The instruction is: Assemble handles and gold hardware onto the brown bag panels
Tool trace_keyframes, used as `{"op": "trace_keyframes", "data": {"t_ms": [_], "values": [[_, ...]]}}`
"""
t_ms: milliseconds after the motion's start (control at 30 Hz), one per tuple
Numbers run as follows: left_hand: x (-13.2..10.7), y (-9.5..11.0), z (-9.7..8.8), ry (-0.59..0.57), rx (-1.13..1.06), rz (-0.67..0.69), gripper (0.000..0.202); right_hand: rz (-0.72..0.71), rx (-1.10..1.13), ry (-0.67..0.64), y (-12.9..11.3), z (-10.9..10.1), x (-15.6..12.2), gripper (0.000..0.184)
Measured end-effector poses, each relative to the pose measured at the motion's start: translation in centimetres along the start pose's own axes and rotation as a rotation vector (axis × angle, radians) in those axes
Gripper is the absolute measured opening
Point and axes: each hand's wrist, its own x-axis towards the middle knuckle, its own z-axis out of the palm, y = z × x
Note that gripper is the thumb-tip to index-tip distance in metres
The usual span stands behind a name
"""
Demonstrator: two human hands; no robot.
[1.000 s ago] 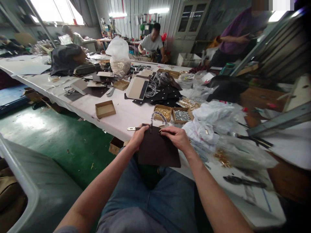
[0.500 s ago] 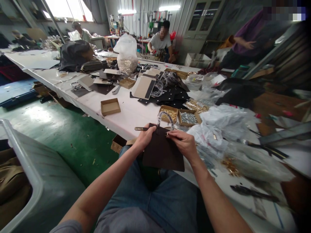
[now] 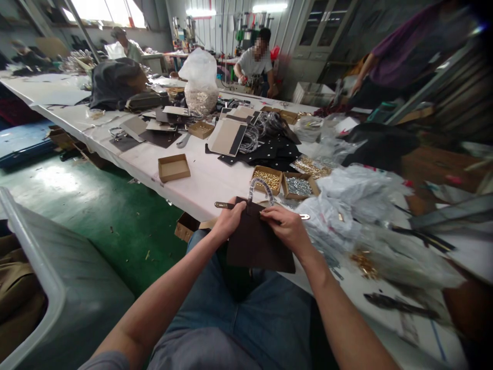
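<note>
My left hand (image 3: 230, 218) is closed on the upper left edge of a dark brown bag panel (image 3: 258, 244), held above my lap, thumb on the front. A curved handle wrapped in clear plastic (image 3: 262, 182) rises from the panel's top. Left of that hand juts a dark strap end with a metal fitting (image 3: 224, 205). At the panel's upper right, my right hand (image 3: 288, 223) has its fingers pinched together near the handle's other end. What lies in the pinch is hidden. A silvery oval metal fitting (image 3: 304, 217) shows just right of this hand.
Beyond the panel stand a box of gold-coloured hardware (image 3: 267, 179) and a box of silver hardware (image 3: 297, 186). A cardboard tray (image 3: 174, 168) sits farther left. Plastic bags (image 3: 358, 192) crowd the right; a grey bin (image 3: 77, 277) stands left. Co-workers are across the table.
A small shiny piece at my right fingertips is now covered by them. The silvery fitting has come into view beside my right hand. My left hand keeps its hold.
</note>
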Motion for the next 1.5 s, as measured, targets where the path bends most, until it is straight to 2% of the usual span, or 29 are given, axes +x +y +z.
{"op": "trace_keyframes", "data": {"t_ms": [133,400,600,833,1133,1300,1400,1500], "values": [[0.1,-0.3,0.0,-0.014,0.019,0.053,0.020,-0.024,-0.029,-0.080,0.5,-0.2,0.5,0.023],[0.2,-1.3,-0.2,0.022,0.031,0.061,0.018,-0.059,-0.143,-0.066,0.3,1.1,0.4,0.022],[0.8,-1.1,-0.2,0.017,0.126,0.136,0.023,-0.058,-0.182,-0.097,0.0,0.8,0.9,0.020],[0.8,-1.9,-0.2,0.029,0.062,0.070,0.018,-0.043,-0.215,-0.158,-0.5,1.0,1.5,0.021],[1.1,-2.5,-0.2,0.030,0.053,0.049,0.013,-0.038,-0.352,-0.198,0.0,1.7,1.4,0.020],[0.7,-3.6,-0.2,0.033,-0.143,-0.062,0.010,-0.078,-0.274,-0.255,0.4,1.2,1.2,0.027],[0.5,-4.0,-0.2,0.044,-0.241,-0.104,0.012,-0.076,-0.166,-0.214,0.8,1.0,0.6,0.037],[0.5,-3.9,-0.2,0.048,-0.256,-0.120,0.012,0.004,-0.116,-0.107,1.0,1.1,-0.1,0.034]]}}
